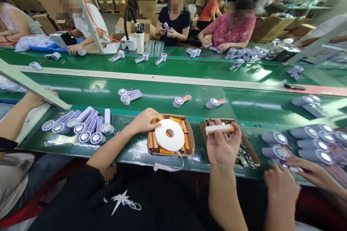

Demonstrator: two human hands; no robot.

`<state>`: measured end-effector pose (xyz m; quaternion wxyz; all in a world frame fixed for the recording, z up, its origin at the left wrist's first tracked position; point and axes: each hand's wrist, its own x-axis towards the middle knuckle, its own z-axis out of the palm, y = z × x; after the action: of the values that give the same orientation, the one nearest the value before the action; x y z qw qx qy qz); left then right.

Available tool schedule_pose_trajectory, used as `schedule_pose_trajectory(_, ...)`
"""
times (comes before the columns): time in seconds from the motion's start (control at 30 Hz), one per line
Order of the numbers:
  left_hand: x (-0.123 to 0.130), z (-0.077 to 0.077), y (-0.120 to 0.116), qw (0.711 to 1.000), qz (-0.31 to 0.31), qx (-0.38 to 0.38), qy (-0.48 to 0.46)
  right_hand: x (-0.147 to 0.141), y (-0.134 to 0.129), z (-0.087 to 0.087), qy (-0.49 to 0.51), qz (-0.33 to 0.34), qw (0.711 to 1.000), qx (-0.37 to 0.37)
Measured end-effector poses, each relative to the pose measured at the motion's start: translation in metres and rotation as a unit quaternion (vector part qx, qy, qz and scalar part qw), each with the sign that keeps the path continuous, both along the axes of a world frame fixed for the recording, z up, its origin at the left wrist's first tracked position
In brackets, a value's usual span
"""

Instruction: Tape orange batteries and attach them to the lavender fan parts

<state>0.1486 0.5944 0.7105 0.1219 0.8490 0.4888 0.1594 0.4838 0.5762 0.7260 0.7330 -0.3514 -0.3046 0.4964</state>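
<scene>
A small cardboard box in front of me holds several orange-wrapped batteries. On top of them lies a roll of white tape, a loose strip of its tape hanging over the box's near edge. My left hand is at the roll's upper left edge, its fingers bent over the rim with the tips partly hidden. Raised in my right hand, between thumb and fingers, is an orange battery with a white strip of tape along its side. Beneath that hand is a second box of small metal parts.
Several pale purple handheld fan bodies lie at the left; more grey-purple ones stand at the right, where a neighbour's hands work close by. Fan units sit on the green conveyor belt. Co-workers sit opposite.
</scene>
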Motion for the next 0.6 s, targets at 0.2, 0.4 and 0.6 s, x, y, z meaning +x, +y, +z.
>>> schedule_pose_trajectory(0.2,-0.092,-0.027,0.050,0.923,0.347,0.013,0.163,0.036,-0.024,-0.027,0.020,-0.051,0.998,-0.023)
schedule_pose_trajectory(0.4,-0.090,-0.027,0.063,0.953,0.251,-0.009,0.171,0.044,-0.036,-0.042,0.010,-0.046,0.996,-0.075)
schedule_pose_trajectory(0.6,-0.035,-0.024,0.104,0.986,0.105,0.002,0.130,0.019,-0.023,-0.022,-0.014,-0.010,0.997,-0.075)
